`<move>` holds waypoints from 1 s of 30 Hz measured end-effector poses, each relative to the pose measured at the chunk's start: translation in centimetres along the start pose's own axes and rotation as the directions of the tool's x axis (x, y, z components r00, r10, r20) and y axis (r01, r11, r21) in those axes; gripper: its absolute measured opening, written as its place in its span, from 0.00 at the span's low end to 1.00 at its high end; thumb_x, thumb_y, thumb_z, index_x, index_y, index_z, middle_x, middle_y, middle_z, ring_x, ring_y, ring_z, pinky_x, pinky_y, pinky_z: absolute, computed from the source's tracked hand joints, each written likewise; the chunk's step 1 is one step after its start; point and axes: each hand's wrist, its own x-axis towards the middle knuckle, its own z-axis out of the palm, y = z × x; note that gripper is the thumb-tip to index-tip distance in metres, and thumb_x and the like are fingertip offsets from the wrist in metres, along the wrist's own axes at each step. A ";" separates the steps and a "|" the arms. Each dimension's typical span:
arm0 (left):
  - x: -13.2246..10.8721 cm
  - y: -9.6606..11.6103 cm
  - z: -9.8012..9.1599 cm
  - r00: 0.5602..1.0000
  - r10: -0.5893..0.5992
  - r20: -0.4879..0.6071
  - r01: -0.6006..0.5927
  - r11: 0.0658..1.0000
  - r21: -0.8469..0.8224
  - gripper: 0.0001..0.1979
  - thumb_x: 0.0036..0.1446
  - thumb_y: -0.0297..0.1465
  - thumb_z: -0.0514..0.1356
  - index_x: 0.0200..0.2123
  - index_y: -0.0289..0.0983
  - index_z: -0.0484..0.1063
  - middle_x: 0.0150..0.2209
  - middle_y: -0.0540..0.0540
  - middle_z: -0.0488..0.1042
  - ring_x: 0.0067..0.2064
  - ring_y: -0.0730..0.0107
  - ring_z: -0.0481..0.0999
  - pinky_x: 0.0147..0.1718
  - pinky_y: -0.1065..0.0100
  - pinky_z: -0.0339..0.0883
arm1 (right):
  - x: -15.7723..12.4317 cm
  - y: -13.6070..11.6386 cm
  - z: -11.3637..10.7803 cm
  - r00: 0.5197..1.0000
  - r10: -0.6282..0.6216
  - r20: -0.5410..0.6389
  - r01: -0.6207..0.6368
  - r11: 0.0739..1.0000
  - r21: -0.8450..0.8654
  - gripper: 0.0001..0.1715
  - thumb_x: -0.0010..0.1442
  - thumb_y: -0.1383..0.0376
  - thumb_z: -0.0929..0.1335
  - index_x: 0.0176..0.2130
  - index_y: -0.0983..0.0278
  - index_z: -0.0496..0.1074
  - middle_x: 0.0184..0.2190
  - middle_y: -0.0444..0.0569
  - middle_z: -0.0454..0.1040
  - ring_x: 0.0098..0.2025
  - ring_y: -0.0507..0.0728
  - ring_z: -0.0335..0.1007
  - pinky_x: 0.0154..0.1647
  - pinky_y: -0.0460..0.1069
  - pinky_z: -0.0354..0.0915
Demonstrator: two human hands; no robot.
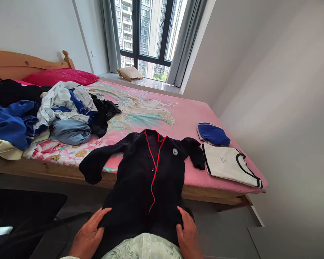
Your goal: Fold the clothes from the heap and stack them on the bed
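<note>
Now, left hand (90, 230): it lies on the lower left corner of the jacket (148, 180), low in your view.
Left fingers (102, 214): stretched out and close together, flat on the dark cloth at the hem. You cannot tell whether they pinch it from beneath.
Right hand (188, 232): it sits on the jacket's lower right corner, level with your left.
Right fingers (186, 216): side by side along the edge of the cloth, with the thumb resting on top. Whether they clamp the hem does not show.
Jacket: dark with red piping down the front, face up. The collar and both sleeves lie on the bed (183, 118), and the body hangs over the bed's near edge down to your lap (143, 249).
Left sleeve: it droops over the wooden bed rail.
Shirt (229, 163): white with dark trim, folded, on the bed just beside the jacket's right sleeve.
Blue garment (212, 134): folded, just beyond the shirt.
Heap (67, 108): loose clothes in blue, grey and black, on the bed to your left.
Pillow (61, 76): red, at the headboard behind the heap.
</note>
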 end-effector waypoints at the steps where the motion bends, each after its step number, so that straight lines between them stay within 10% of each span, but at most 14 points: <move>1: -0.1 -0.3 -0.4 0.999 -0.018 -0.047 0.014 0.998 -0.069 0.24 0.46 0.31 0.52 0.48 0.47 0.72 0.54 0.53 0.71 0.58 0.61 0.67 0.58 0.59 0.61 | 0.2 0.1 -0.3 0.998 0.042 -0.039 -0.040 0.998 0.040 0.23 0.57 0.64 0.59 0.51 0.61 0.69 0.50 0.52 0.72 0.52 0.60 0.68 0.54 0.57 0.63; 8: -1.5 -3.0 -4.3 0.976 -0.203 -0.075 0.161 0.914 -0.372 0.20 0.50 0.31 0.52 0.47 0.48 0.72 0.50 0.53 0.75 0.55 0.56 0.71 0.56 0.53 0.61 | -0.9 2.6 -6.1 0.933 0.145 -0.330 -0.129 0.989 0.069 0.24 0.62 0.53 0.56 0.45 0.62 0.70 0.45 0.54 0.74 0.47 0.61 0.71 0.49 0.55 0.67; 16: -3.4 -5.0 -2.2 0.972 0.228 -0.051 -0.224 0.973 0.062 0.29 0.44 0.26 0.53 0.49 0.56 0.72 0.58 0.56 0.67 0.58 0.59 0.67 0.56 0.59 0.62 | -4.1 5.7 -5.8 0.995 0.025 -0.093 -0.037 0.992 -0.122 0.20 0.62 0.57 0.58 0.44 0.59 0.74 0.42 0.52 0.76 0.40 0.58 0.75 0.35 0.49 0.72; 22: -3.0 -6.3 -2.9 0.980 0.198 -0.029 -0.183 0.946 0.267 0.18 0.51 0.35 0.54 0.43 0.56 0.76 0.54 0.52 0.72 0.55 0.54 0.70 0.51 0.54 0.66 | -4.3 7.1 -5.9 0.995 -0.075 0.063 0.086 0.974 -0.209 0.13 0.59 0.62 0.61 0.37 0.59 0.74 0.34 0.49 0.77 0.36 0.57 0.75 0.36 0.50 0.72; 25: -3.4 -4.1 -3.7 0.966 0.253 -0.060 -0.232 0.944 0.233 0.18 0.49 0.37 0.55 0.44 0.54 0.76 0.55 0.52 0.70 0.58 0.52 0.66 0.54 0.51 0.62 | -4.6 6.7 -5.8 0.985 -0.167 0.033 0.170 0.953 -0.253 0.09 0.56 0.65 0.63 0.35 0.60 0.72 0.32 0.49 0.75 0.35 0.58 0.73 0.37 0.52 0.71; 30: -3.0 6.3 -2.9 0.942 0.291 0.166 -0.290 0.957 -0.025 0.12 0.57 0.41 0.53 0.34 0.48 0.77 0.38 0.49 0.78 0.43 0.63 0.75 0.46 0.64 0.65 | -3.4 2.9 -4.9 0.959 -0.273 -0.077 0.240 0.926 -0.292 0.06 0.55 0.66 0.65 0.34 0.59 0.71 0.34 0.50 0.73 0.38 0.59 0.71 0.38 0.54 0.68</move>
